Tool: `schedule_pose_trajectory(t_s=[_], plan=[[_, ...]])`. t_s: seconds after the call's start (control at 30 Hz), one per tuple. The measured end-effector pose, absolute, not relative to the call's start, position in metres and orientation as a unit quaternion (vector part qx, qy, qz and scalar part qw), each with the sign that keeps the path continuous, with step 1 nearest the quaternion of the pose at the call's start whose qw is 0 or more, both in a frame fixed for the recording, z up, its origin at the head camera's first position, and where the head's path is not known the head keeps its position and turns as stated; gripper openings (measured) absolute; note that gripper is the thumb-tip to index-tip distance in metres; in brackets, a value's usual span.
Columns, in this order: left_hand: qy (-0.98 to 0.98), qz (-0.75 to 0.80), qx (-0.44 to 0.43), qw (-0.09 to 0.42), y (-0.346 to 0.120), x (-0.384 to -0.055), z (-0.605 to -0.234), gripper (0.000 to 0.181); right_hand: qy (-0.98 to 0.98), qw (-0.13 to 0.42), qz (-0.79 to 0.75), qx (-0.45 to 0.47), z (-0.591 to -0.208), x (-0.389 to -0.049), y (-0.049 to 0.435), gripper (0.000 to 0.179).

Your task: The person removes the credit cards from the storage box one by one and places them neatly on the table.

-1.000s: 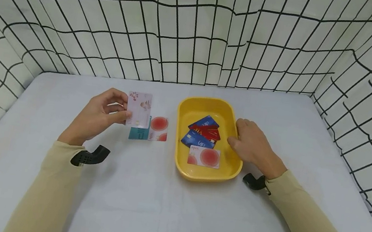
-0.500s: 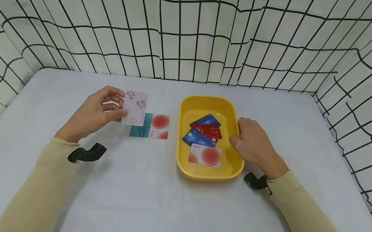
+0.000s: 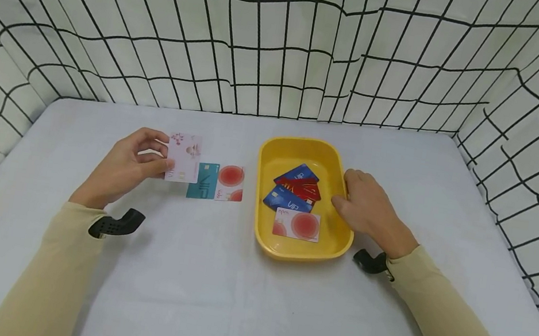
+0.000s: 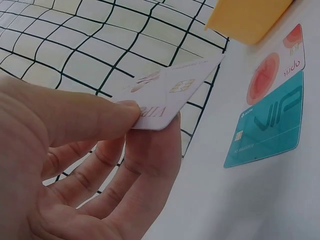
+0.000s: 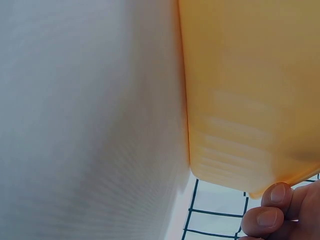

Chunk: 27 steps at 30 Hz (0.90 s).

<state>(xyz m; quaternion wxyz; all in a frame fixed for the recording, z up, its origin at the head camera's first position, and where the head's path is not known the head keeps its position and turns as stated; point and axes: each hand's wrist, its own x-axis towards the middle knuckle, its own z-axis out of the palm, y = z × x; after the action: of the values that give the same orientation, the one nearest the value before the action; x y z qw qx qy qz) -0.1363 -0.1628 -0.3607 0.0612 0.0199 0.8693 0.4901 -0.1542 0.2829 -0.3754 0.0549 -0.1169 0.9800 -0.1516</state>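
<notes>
My left hand (image 3: 125, 167) pinches a pale pink VIP card (image 3: 184, 156) between thumb and fingers, held up off the table. In the left wrist view the card (image 4: 170, 95) shows a chip and red lettering. Just right of it, a teal VIP card (image 3: 203, 181) and a white card with red circles (image 3: 230, 183) lie side by side on the table. My right hand (image 3: 373, 209) grips the right rim of a yellow tray (image 3: 299, 252). Inside the tray lie blue cards (image 3: 285, 199), red cards (image 3: 310, 190) and another red-circle card (image 3: 297, 225).
A white cloth covers the table (image 3: 208, 298). Black-lined grid walls (image 3: 264, 63) rise at the back and both sides. Each wrist carries a black camera mount, such as the left mount (image 3: 117, 225).
My left hand has moved left with the pale pink card, uncovering more of the teal card. The right hand stays on the tray, and the cards in it lie as before.
</notes>
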Motion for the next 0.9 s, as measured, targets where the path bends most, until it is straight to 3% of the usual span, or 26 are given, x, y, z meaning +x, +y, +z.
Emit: schedule_pose_trajectory(t_s=[0.47, 0.9], plan=[[0.865, 0.498, 0.001, 0.067, -0.171, -0.135, -0.369, 0.056, 0.979, 0.059, -0.150, -0.121, -0.373, -0.155, 0.282, 0.032], [0.847, 0.520, -0.004, 0.112, -0.183, -0.143, -0.382, 0.056, 0.978, 0.056, -0.162, -0.123, -0.373, -0.154, 0.283, 0.029]])
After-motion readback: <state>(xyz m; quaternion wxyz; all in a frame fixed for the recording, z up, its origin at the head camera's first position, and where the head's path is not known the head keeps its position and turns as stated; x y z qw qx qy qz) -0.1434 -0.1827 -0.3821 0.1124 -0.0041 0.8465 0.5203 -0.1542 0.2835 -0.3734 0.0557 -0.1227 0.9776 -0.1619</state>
